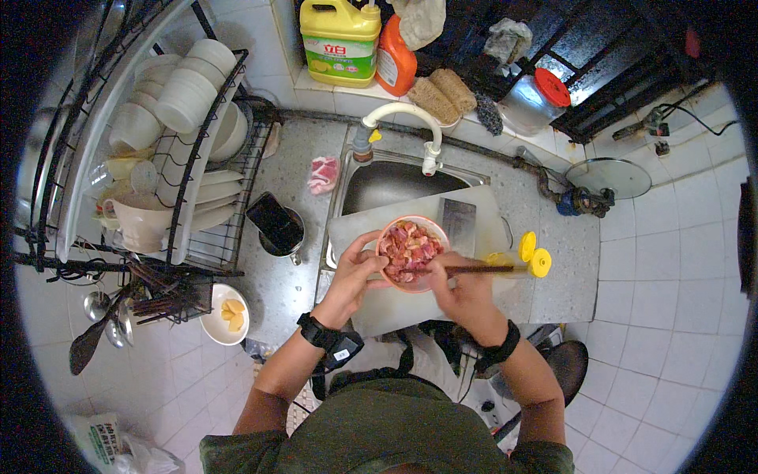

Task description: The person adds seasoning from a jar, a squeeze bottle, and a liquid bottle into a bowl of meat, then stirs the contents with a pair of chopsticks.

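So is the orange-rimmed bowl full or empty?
Not empty: chopped red meat covers nearly all the visible inside of the bowl, held by the left hand. How deep it goes, I cannot tell.

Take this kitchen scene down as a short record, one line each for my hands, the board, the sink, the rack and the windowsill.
Left hand: left hand holding the side of a bowl of raw meat
Right hand: right hand gripping brown chopsticks by the bowl
Board: white cutting board, partly over the sink, cleaver on it
Sink: metal sink, pale faucet above
Rack: dish rack with white bowls and plates
Windowsill: yellow jug, orange bottle
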The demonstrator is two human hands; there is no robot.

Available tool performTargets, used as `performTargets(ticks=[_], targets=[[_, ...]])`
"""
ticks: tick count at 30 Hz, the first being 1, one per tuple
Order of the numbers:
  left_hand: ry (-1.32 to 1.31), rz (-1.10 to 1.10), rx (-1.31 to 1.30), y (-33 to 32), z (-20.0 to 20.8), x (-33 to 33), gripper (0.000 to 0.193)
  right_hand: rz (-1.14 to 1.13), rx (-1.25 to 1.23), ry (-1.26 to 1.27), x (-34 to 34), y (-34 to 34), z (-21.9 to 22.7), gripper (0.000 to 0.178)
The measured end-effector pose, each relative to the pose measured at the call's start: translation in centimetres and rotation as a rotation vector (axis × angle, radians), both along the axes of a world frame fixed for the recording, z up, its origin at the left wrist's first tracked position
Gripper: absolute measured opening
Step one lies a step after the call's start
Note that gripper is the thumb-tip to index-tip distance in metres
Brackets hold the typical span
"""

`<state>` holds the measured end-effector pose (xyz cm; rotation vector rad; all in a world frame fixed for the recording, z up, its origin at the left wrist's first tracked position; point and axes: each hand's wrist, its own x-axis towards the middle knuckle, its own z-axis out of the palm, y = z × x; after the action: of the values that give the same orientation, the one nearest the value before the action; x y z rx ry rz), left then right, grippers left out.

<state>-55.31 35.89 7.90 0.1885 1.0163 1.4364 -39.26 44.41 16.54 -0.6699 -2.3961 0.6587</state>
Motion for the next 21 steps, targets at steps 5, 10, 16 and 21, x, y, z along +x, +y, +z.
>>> performTargets(ticks=[5,10,16,21], targets=[[-0.024,0.003,-0.017,-0.3,-0.2,-0.1,0.047,-0.161,-0.236,-0.035,0.2,0.5,2.5,0.003],[0.027,-0.049,0.036,0.1,0.0,0.4,0.048,-0.027,-0.016,-0.063,-0.4,0.0,0.6,0.005],[-0.053,-0.026,0.034,-0.5,-0.7,0.2,0.048,-0.109,-0.14,0.076,1.4,1.2,2.8,0.005],[-0.005,-0.047,0.032,-0.3,-0.3,0.1,0.046,0.014,-0.022,-0.004,0.6,0.4,0.7,0.006]])
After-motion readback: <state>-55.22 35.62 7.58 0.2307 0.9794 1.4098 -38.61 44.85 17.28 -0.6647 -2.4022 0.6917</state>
